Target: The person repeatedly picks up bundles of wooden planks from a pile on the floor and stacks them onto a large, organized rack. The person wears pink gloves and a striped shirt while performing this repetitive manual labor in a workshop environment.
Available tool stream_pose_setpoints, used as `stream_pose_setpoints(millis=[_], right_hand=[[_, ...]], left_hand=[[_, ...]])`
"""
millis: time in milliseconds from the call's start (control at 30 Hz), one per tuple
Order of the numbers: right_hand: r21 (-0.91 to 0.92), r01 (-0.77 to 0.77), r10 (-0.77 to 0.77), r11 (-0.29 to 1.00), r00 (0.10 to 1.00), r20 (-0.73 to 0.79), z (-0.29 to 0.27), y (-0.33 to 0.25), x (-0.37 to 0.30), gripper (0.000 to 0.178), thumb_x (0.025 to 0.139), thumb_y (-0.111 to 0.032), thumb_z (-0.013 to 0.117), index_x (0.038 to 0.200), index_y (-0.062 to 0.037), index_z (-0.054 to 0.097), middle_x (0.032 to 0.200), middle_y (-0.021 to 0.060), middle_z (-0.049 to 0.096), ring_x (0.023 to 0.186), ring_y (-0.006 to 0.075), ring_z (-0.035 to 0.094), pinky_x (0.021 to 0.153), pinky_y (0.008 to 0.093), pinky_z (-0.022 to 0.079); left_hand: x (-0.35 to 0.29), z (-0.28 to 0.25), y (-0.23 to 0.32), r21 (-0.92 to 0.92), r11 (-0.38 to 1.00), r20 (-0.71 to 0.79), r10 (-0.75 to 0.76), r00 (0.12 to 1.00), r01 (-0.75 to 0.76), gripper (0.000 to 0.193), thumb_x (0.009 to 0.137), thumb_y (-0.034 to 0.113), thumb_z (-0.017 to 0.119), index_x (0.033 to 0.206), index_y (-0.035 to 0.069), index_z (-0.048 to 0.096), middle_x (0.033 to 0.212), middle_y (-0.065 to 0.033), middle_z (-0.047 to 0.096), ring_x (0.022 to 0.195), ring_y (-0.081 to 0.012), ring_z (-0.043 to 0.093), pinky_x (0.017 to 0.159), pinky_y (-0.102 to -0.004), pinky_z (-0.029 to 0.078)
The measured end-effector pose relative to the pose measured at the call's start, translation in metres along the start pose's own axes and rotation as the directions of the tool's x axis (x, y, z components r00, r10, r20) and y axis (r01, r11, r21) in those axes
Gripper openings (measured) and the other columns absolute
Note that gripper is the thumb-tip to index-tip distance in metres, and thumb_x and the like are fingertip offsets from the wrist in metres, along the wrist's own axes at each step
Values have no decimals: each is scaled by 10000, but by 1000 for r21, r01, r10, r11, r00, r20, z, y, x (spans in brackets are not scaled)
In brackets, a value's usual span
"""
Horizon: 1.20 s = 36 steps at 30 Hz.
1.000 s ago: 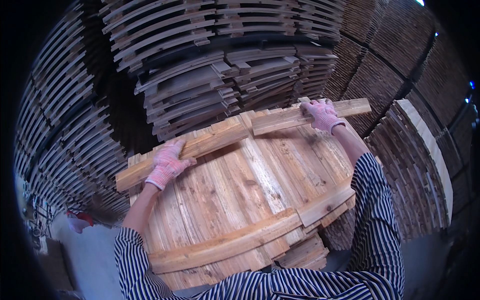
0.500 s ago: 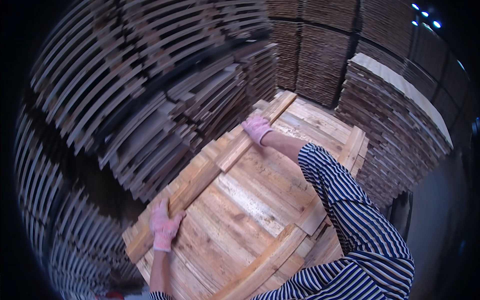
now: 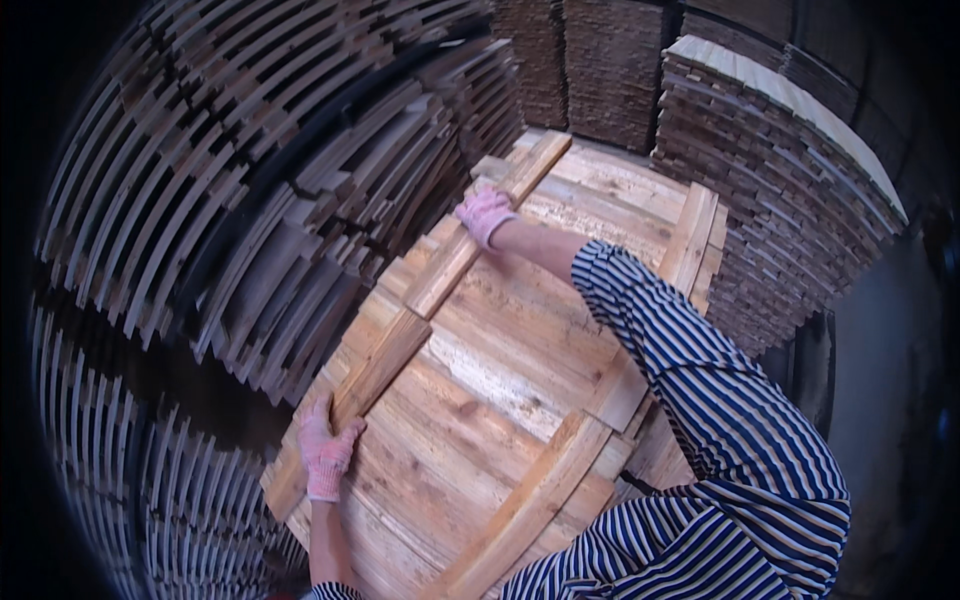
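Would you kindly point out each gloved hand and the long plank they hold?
left hand (image 3: 325,458): head view, back of the pink glove.
right hand (image 3: 484,213): head view, glove knuckles.
long plank (image 3: 440,275): head view, mid-length top face.

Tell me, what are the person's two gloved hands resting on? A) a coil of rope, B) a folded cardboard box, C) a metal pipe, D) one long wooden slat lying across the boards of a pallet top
D: the left hand and the right hand each grip the long wooden slat, which lies across the pallet top.
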State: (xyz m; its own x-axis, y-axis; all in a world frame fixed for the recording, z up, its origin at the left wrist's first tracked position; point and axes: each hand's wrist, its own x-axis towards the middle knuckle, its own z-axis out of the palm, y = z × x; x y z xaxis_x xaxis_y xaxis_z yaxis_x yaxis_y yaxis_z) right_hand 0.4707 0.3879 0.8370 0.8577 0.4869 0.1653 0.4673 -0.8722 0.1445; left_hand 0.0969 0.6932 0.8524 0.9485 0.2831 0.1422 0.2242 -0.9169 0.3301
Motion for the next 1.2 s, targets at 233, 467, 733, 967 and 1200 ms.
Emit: stream_pose_setpoints(millis=[233, 467, 733, 967, 1200], right_hand=[[-17, -49, 49, 999, 999, 20, 13, 15, 4, 349, 976, -198, 556, 1309, -177, 657, 1359, 146, 597, 1274, 479, 524, 849, 742, 475], [390, 181, -125, 903, 978, -167, -26, 21, -43, 631, 890, -46, 600, 1488, -165, 440, 1495, 215, 434, 1254, 432, 578, 1021, 510, 512], [422, 395, 26, 816, 705, -709, -115, 142, -258, 759, 814, -186, 764, 1498, -192, 434, 1493, 211, 419, 1297, 416, 525, 1010, 459, 525], [598, -366, 674, 713, 593, -440, -4, 226, -531, 790, 835, -175, 758, 1530, -121, 385, 1450, 205, 498, 1365, 346, 482, 1115, 412, 443], [275, -960, 785, 48, 207, 584, 249, 132, -812, 736, 824, -302, 674, 1473, -109, 383, 1401, 315, 474, 1160, 516, 585, 962, 563, 506]], left_hand=[[17, 19, 6, 123, 992, -48, 46, 998, -40, 817, 740, 441, 832, 1386, 18, 564, 1344, -226, 594, 1252, -397, 552, 1090, -451, 434], [7, 22, -10, -34, 986, -150, 155, 976, -162, 738, 776, 241, 851, 1390, -28, 543, 1350, -241, 581, 1269, -372, 541, 1111, -430, 416], [-8, 20, 39, 107, 959, -203, 281, 938, -264, 678, 872, 168, 795, 1460, 16, 494, 1433, -170, 513, 1337, -308, 479, 1150, -397, 363], [-134, -17, 243, -216, 807, -247, 500, 830, -550, 555, 1051, 308, 535, 1500, 1, 424, 1540, -206, 432, 1415, -322, 445, 1194, -485, 385], [-288, 180, 347, -678, 731, 595, 476, 648, 85, 518, 871, 202, 715, 1297, -73, 610, 1307, -228, 635, 1243, -332, 602, 1092, -414, 443]])
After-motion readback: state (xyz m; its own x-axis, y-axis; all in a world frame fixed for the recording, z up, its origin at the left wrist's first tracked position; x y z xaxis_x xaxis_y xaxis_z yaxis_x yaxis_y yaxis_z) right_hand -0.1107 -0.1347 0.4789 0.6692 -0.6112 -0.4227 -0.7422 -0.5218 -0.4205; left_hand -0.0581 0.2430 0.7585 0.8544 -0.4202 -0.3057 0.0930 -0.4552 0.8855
